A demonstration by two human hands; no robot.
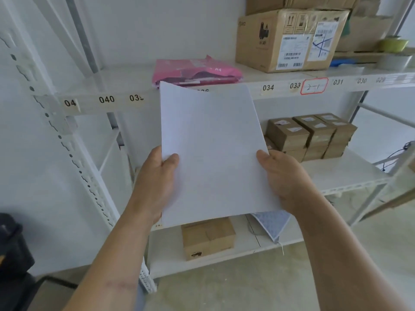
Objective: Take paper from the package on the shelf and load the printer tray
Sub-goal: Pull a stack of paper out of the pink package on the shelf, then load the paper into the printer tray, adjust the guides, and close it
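Step in hand: paper withdrawn from the package; carry to the printer not yet begun, by the look of it. No printer tray can be made out; a dark object at the lower left edge is too cropped to identify.

Sheaf of white paper [213, 151]: held upright in front of the shelf [278, 86], clear of it, its top edge overlapping the shelf's numbered front edge. How many sheets it holds cannot be told.

Pink paper package [197, 71]: lying on the shelf near its front edge, torn open, directly behind the sheaf's top.

Left hand [155, 182]: closed on the sheaf's lower left edge, thumb pressed on the front face, fingers hidden behind.

Right hand [285, 178]: closed on the lower right edge, thumb on the front, fingers hidden behind.

Next move, as judged: turn from the shelf and find the tray; squaring the sheets' edges first would probably help them feed flat.

Also present: cardboard box [289, 39] on the same shelf, toward its right end.
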